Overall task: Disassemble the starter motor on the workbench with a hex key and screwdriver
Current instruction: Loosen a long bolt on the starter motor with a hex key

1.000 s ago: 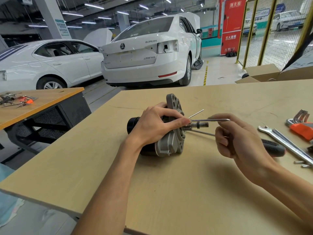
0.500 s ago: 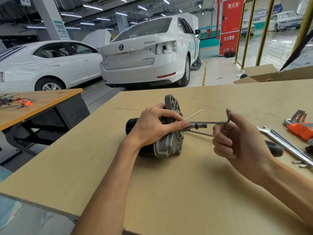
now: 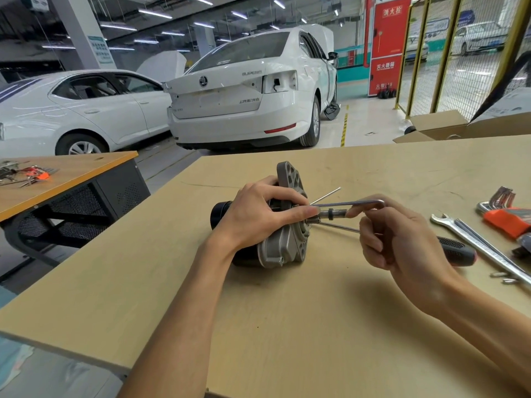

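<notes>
While one starter motor [image 3: 275, 225] lies on its side at the frame's center on the workbench [image 3: 287, 326], the left hand [image 3: 258, 214] grips its body and the right hand [image 3: 402, 239] pinches one hex key [image 3: 353, 203] whose long arm reaches the motor's face. One black-handled screwdriver [image 3: 457, 249] lies behind the right hand. At right sit two wrenches [image 3: 482, 245] and one orange hex-key set [image 3: 505, 216]; two white cars [image 3: 244, 90] stand upper left.

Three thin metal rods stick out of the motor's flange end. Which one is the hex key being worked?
The topmost one, the hex key: it ends in an L-bend gripped by the right hand. The other two are plain straight rods.
</notes>
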`<act>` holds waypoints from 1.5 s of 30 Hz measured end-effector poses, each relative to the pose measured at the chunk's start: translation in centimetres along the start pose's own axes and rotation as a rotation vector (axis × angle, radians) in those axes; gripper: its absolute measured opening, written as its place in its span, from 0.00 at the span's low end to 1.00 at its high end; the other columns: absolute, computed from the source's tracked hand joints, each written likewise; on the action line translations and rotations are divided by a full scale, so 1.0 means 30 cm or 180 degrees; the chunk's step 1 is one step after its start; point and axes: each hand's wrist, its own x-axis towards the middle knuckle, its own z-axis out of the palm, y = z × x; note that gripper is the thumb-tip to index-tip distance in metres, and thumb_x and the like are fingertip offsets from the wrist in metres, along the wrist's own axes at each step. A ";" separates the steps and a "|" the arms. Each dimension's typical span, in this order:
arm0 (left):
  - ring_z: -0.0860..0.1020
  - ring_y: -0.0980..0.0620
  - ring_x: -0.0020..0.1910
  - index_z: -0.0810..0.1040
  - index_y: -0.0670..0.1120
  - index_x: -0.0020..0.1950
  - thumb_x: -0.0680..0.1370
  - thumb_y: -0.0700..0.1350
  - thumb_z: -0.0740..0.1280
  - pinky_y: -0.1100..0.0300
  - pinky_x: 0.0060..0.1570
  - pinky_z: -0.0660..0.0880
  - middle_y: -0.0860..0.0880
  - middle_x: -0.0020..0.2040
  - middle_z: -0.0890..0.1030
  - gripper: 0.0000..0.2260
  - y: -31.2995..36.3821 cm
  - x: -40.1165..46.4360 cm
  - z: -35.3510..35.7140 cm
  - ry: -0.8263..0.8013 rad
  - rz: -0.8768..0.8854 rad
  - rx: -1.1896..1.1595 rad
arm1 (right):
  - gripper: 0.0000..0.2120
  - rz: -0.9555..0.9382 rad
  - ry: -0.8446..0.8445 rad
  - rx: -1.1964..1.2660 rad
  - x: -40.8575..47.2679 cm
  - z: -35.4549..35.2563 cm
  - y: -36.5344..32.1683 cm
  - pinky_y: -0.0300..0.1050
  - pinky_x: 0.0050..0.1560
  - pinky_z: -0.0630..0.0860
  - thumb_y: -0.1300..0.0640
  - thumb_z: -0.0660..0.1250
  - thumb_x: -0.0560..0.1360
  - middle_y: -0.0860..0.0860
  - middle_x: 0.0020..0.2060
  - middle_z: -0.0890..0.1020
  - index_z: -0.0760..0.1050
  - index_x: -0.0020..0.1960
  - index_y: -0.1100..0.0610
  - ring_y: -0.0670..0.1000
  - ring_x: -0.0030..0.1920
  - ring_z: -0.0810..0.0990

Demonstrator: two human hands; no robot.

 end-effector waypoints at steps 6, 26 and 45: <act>0.78 0.57 0.51 0.85 0.61 0.44 0.69 0.62 0.70 0.47 0.55 0.76 0.57 0.49 0.79 0.09 -0.005 0.002 0.000 -0.0024 0.0015 0.0044 | 0.17 0.0213 0.0156 0.0057 0.005 0.004 0.000 0.37 0.21 0.57 0.60 0.56 0.82 0.50 0.24 0.64 0.82 0.43 0.52 0.48 0.22 0.61; 0.79 0.56 0.51 0.85 0.62 0.42 0.70 0.54 0.77 0.48 0.56 0.76 0.56 0.48 0.81 0.03 -0.014 0.005 0.001 0.0038 0.0039 0.0024 | 0.20 0.0320 -0.0155 0.0474 0.002 -0.001 -0.006 0.38 0.21 0.56 0.57 0.52 0.78 0.50 0.24 0.62 0.78 0.34 0.57 0.48 0.21 0.60; 0.79 0.57 0.52 0.85 0.60 0.43 0.69 0.62 0.72 0.48 0.56 0.76 0.57 0.49 0.80 0.08 -0.012 0.003 0.002 0.0028 0.0072 -0.0004 | 0.14 0.0762 0.0112 0.0540 0.009 -0.004 -0.018 0.36 0.18 0.55 0.55 0.57 0.82 0.48 0.24 0.61 0.71 0.40 0.57 0.45 0.20 0.59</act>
